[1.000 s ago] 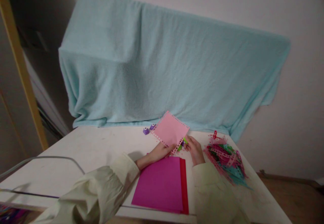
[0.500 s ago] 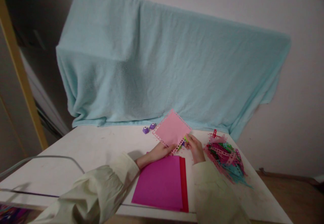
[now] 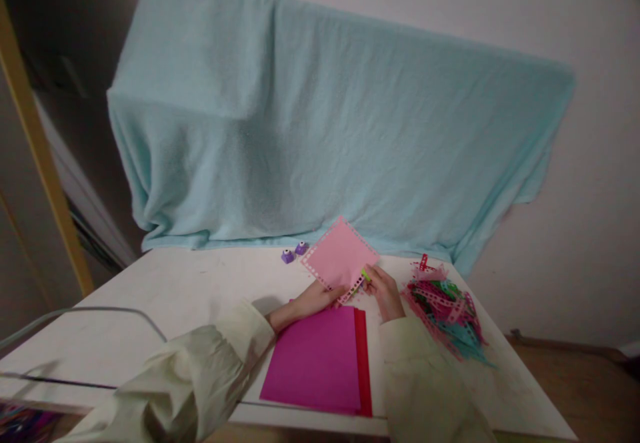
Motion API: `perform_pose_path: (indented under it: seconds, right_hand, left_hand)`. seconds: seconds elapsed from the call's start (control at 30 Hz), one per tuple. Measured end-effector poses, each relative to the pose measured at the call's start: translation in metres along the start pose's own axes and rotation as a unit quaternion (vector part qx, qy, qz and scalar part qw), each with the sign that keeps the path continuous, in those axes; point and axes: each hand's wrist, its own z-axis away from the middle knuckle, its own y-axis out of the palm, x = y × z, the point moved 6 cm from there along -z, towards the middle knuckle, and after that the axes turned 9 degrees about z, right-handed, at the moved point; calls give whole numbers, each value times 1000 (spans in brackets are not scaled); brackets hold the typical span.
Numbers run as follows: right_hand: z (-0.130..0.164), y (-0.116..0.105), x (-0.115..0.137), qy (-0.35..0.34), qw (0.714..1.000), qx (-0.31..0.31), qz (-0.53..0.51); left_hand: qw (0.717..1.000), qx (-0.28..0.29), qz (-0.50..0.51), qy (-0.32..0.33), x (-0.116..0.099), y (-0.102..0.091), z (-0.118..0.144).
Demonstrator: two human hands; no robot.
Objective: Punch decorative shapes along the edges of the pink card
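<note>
Left hand (image 3: 311, 299): fingers pinched on the lower corner of the pink paper square (image 3: 340, 258), matte, edges punched like lace, held tilted above the table (image 3: 190, 289).
Right hand (image 3: 385, 291): fingers closed on a small green punch (image 3: 366, 275) at the square's right edge.
Nearby: flat magenta sheets (image 3: 315, 359); tangled paper strips (image 3: 445, 309); fuzzy blue blanket (image 3: 320, 129).

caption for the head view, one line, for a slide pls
Left hand holds a pink punched-edge paper square while right hand works a small green punch on its edge.
</note>
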Motion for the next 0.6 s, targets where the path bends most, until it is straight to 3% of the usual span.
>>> perform_pose_path:
  seconds: [0.6]
  right_hand:
    - [3,5,4,-3,1000,9,6]
  left_hand:
    - [999,-1,28,-23,-7,1,2]
